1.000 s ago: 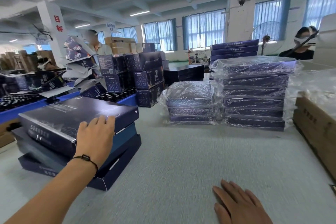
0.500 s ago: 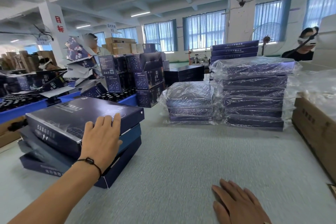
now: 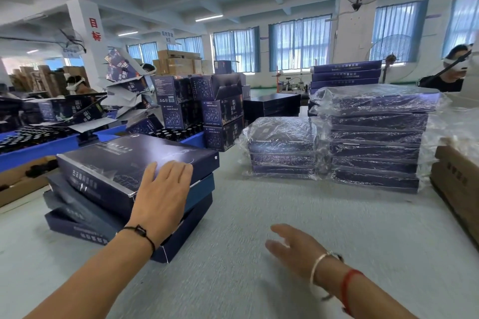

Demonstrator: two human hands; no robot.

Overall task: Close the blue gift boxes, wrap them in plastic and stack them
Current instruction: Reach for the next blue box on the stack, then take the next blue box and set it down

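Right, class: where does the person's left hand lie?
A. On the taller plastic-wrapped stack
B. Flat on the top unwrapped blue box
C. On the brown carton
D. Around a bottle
B: the left hand lies with straight fingers on the lid of the top blue box of the unwrapped pile.

The top gift box [image 3: 134,160] is dark navy with pale lettering and fine white line art; the box beneath it [image 3: 201,189] shows a teal-blue side. The wrapped stacks [image 3: 373,137] are navy under clear, glossy plastic. The tabletop [image 3: 259,215] is pale grey-green. The left hand [image 3: 160,197] wears a black cord bracelet, the right hand [image 3: 295,248] a silver bangle and a red string. Blue trays [image 3: 39,147] hold dark bottles, and the curtains [image 3: 300,44] are blue.
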